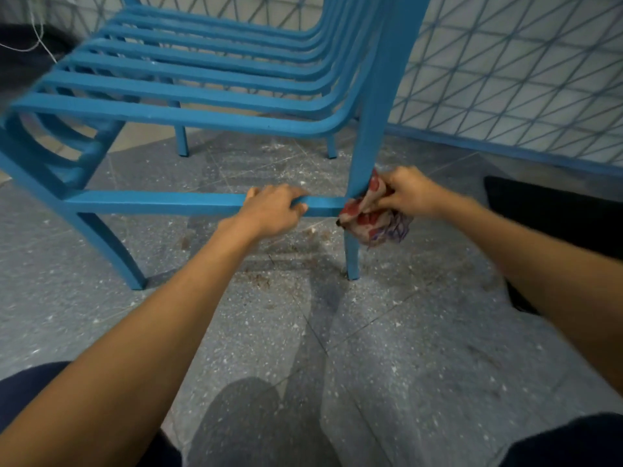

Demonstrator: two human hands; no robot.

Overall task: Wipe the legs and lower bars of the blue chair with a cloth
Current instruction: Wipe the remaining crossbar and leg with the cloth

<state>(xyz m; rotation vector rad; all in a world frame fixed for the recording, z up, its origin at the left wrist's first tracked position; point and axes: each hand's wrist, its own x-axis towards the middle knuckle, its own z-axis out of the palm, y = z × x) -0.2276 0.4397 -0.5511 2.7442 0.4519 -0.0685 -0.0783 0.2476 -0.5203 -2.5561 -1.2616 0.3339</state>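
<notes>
- Dark-clad knees [23,389] at the bottom edge, over speckled floor [404,332].
- Blue chair [202,92] stands on it.
- Left hand [273,210]: fingers curled round lower bar [151,201].
- Right hand [409,192]: fingers pinch bunched cloth [374,224] against leg [362,156] at the bar joint; cloth hangs below fingers.

Floor [404,348]: grey speckled terrazzo tiles, thin joints, white flecks.
Brown debris [290,251]: scattered on floor, centre.
Beige tile patch [141,139]: further back, left.
Wall [522,79]: white, blue diagonal lattice pattern, right and rear.
Blue skirting band [505,151]: along wall base.
Black object [556,214]: right edge, low, unidentifiable.
White cord [40,32]: upper left, hanging.
</notes>
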